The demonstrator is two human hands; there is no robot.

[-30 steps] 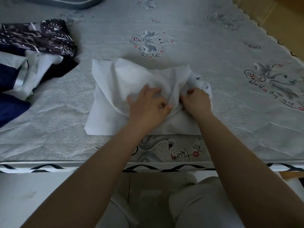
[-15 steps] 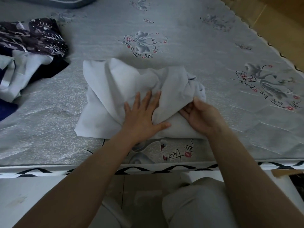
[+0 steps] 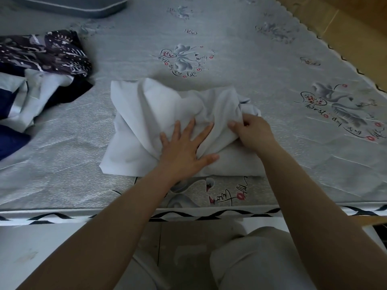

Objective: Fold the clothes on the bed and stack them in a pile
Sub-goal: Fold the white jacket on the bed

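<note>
At the bottom, the person's light trousers (image 3: 257, 258) show over the floor, just below the bed's white side band with black zigzags (image 3: 62, 217). Both bare arms reach over that edge. The left hand (image 3: 184, 149) lies flat with fingers spread wide, pressing down on the white cloth garment (image 3: 142, 122), which sits on the grey shiny flowered bed cover (image 3: 282, 143) close to the near edge. The right hand (image 3: 249, 130) has its fingers curled and pinches a fold of the same white garment on its right side. The garment is lumpy and half folded, and its right end is bunched up behind the right hand, so its shape there is hard to tell. To the right and beyond the garment the cover lies bare and wide. To the left, well apart, sits a heap of dark patterned, pale and navy clothes (image 3: 41, 76), cut off by the picture's edge. Far back, a grey padded cushion (image 3: 73, 5) is cut off at the top. At the far right, the cover's wavy edge meets a brown wooden surface (image 3: 345, 24).
</note>
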